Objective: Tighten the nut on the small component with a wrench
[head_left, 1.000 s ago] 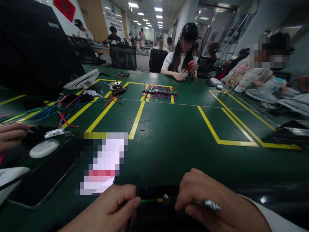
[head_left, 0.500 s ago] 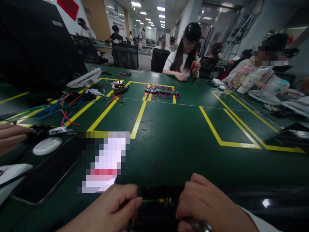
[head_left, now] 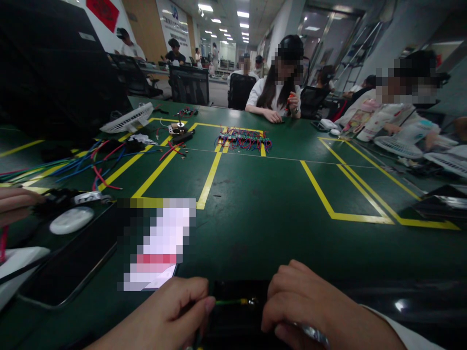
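Note:
At the near edge of the green table (head_left: pixel 255 204), my left hand (head_left: pixel 164 316) pinches a thin green wire (head_left: pixel 228 302) between thumb and forefinger. The wire's yellow-tipped end meets a small metal part by my right hand (head_left: pixel 310 306). My right hand is closed around a silvery metal tool (head_left: pixel 310 333), most of it hidden under the fingers. Both hands hover over a black block (head_left: pixel 237 316) lying on the table.
A blurred phone (head_left: pixel 156 243), a dark tablet (head_left: pixel 69 262) and a white oval case (head_left: pixel 71 219) lie to the left. Another person's hand (head_left: pixel 14 201) holds black parts at the far left. Loose coloured wires (head_left: pixel 83 165), a wired board row (head_left: pixel 243 138) and seated people lie beyond.
My right hand has rolled forward over the tool, so its shiny end now shows only below the fingers. The left hand still pinches the wire in place.

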{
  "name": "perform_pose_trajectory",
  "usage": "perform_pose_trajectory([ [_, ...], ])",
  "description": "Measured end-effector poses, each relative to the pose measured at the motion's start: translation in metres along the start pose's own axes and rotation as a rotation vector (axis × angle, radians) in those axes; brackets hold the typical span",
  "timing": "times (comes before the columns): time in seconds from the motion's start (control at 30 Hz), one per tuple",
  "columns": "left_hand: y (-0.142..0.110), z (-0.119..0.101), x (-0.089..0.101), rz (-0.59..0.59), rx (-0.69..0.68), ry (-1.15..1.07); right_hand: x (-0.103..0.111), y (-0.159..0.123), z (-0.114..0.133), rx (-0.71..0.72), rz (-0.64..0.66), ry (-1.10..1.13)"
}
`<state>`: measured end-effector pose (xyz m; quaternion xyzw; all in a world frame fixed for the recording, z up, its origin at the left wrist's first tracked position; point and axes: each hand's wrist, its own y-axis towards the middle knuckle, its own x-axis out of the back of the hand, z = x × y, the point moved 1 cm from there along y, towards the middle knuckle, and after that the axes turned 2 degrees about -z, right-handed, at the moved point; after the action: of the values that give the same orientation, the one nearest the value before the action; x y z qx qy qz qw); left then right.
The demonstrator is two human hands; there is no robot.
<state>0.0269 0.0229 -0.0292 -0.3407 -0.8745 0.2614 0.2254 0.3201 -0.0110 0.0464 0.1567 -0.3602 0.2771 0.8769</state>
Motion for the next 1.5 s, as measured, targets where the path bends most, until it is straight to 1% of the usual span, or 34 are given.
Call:
perform_pose_trajectory([
  [0.1, 0.001, 0.003, 0.000, 0.003, -0.003, -0.003, 0.003, 0.002, -0.004, -0.010, 0.045, 0.030],
  [0.13, 0.001, 0.004, -0.001, 0.010, -0.007, -0.010, 0.003, 0.002, -0.006, -0.007, 0.021, 0.071],
  [0.17, 0.001, 0.005, -0.001, 0.014, -0.011, -0.017, 0.002, 0.001, -0.009, -0.007, -0.013, 0.130],
  [0.23, 0.001, 0.005, -0.002, 0.015, -0.019, -0.026, 0.002, -0.001, -0.013, -0.017, -0.147, 0.239],
  [0.3, 0.000, 0.004, -0.001, 0.011, -0.021, -0.026, 0.002, -0.005, -0.014, -0.015, -0.283, 0.244],
  [0.33, 0.000, 0.003, -0.001, 0.010, -0.019, -0.024, 0.001, -0.007, -0.012, -0.013, -0.317, 0.197],
  [0.4, 0.000, 0.001, 0.000, 0.006, -0.009, -0.014, -0.001, -0.009, -0.007, 0.009, -0.309, 0.066],
  [0.5, 0.001, -0.001, 0.000, -0.007, 0.001, 0.000, -0.009, -0.005, -0.002, 0.038, -0.248, -0.074],
  [0.63, 0.001, 0.000, -0.001, -0.001, 0.002, -0.018, -0.022, 0.003, -0.012, 0.128, -0.231, -0.124],
  [0.77, 0.002, 0.002, -0.002, 0.020, -0.006, -0.038, -0.028, 0.000, -0.021, 0.128, -0.196, -0.129],
  [0.87, 0.002, 0.001, -0.002, 0.013, -0.016, -0.035, -0.026, -0.006, -0.016, 0.092, -0.171, -0.112],
  [0.93, 0.002, 0.001, -0.002, 0.005, -0.028, -0.033, -0.022, -0.006, -0.009, 0.043, -0.168, -0.090],
  [1.0, 0.001, 0.002, -0.002, -0.002, -0.023, -0.032, -0.016, -0.003, -0.005, 0.007, -0.117, -0.055],
  [1.07, 0.001, 0.003, -0.002, -0.002, -0.009, -0.031, -0.009, 0.000, -0.002, -0.001, -0.042, -0.017],
  [1.13, 0.000, 0.004, -0.001, -0.003, -0.002, -0.030, -0.002, 0.002, -0.002, -0.004, 0.001, 0.007],
  [1.27, -0.003, -0.001, -0.001, 0.008, 0.003, -0.033, 0.005, 0.005, -0.002, -0.060, -0.059, 0.061],
  [1.4, -0.004, -0.005, 0.000, -0.027, -0.002, -0.052, 0.005, 0.025, 0.005, -0.041, -0.078, -0.091],
  [1.5, -0.003, -0.002, 0.001, -0.004, 0.004, -0.030, 0.003, 0.041, 0.011, 0.004, -0.079, -0.175],
])
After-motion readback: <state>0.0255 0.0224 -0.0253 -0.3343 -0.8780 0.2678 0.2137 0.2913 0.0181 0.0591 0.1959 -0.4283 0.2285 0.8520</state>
